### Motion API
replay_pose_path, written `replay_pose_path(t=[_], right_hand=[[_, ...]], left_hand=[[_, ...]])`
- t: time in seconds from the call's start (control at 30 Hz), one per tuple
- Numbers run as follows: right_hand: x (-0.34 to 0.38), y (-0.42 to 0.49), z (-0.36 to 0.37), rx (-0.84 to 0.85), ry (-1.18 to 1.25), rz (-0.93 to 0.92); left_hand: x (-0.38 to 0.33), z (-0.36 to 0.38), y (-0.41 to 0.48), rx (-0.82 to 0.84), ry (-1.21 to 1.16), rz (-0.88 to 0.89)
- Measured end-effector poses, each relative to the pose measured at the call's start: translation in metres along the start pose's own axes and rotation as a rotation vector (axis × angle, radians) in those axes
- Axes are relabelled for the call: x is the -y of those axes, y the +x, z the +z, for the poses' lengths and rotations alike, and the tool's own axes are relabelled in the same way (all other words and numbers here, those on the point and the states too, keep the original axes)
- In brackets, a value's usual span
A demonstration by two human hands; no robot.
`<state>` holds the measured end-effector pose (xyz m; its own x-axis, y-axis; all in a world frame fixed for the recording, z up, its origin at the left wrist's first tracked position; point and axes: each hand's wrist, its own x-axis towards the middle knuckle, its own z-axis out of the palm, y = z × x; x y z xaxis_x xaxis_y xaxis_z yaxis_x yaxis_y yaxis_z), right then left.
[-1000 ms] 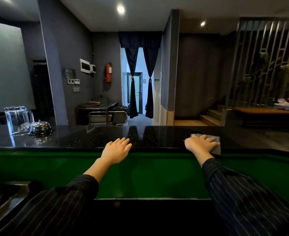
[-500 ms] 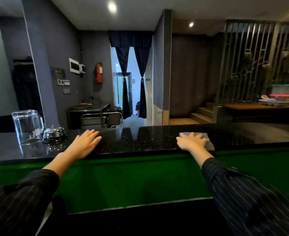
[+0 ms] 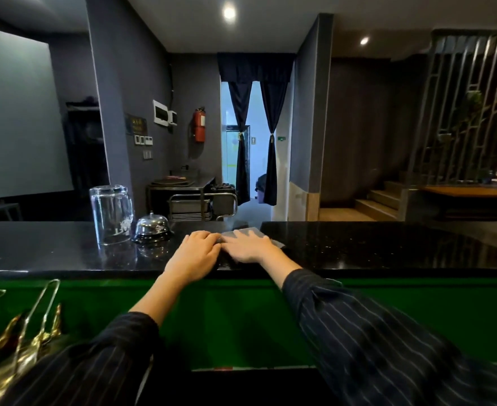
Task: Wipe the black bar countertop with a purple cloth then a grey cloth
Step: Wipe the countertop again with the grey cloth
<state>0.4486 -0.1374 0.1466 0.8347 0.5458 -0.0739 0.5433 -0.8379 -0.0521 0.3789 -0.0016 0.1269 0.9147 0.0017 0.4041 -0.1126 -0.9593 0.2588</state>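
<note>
Head view: right hand (image 3: 248, 247) flat on grey cloth (image 3: 256, 232), black countertop (image 3: 373, 247).

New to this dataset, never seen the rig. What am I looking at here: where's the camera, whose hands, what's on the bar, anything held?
There is no robot: a person wears one wide-angle camera on the head, looking forward and down, so this single view shows their own arms. The right hand lies flat on a grey cloth, pressing it to the black countertop; this is no closed grip. The left hand rests beside it, fingertips at the cloth's edge. Further left stand an upturned glass and a metal call bell.
</note>
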Motion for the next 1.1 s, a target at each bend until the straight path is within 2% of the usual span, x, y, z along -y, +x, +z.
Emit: replay_pose_path(t=[0.1, 0.17, 0.23, 0.37, 0.5, 0.57, 0.67, 0.9, 1.0, 1.1], right_hand=[[-0.021, -0.010, 0.000, 0.002, 0.068, -0.092], [-0.059, -0.018, -0.002, -0.040, 0.121, -0.043], [-0.108, -0.023, -0.005, -0.057, 0.157, 0.086], [-0.176, -0.030, -0.011, -0.044, 0.138, 0.367], [-0.172, -0.016, -0.013, -0.051, 0.089, 0.604], [-0.158, -0.003, -0.014, -0.037, 0.095, 0.663], [-0.119, 0.019, -0.013, -0.052, 0.075, 0.572], [0.027, 0.033, -0.005, 0.001, 0.038, 0.110], [0.048, 0.007, -0.001, 0.040, 0.030, -0.033], [0.035, -0.027, 0.001, 0.021, 0.069, -0.094]], left_hand=[[0.014, -0.003, -0.009, -0.123, 0.020, 0.025], [0.026, -0.007, -0.019, -0.185, 0.087, 0.011], [0.031, -0.010, -0.029, -0.184, 0.143, 0.028], [0.027, -0.010, -0.030, -0.075, 0.212, 0.023], [0.028, -0.006, -0.027, -0.051, 0.227, 0.006], [0.029, -0.005, -0.025, -0.048, 0.226, -0.005], [0.027, -0.006, -0.025, -0.039, 0.236, -0.012], [0.024, -0.013, -0.028, -0.031, 0.195, -0.081], [0.023, -0.014, -0.031, -0.016, 0.159, -0.091], [0.023, -0.016, -0.031, 0.019, 0.146, -0.115]])
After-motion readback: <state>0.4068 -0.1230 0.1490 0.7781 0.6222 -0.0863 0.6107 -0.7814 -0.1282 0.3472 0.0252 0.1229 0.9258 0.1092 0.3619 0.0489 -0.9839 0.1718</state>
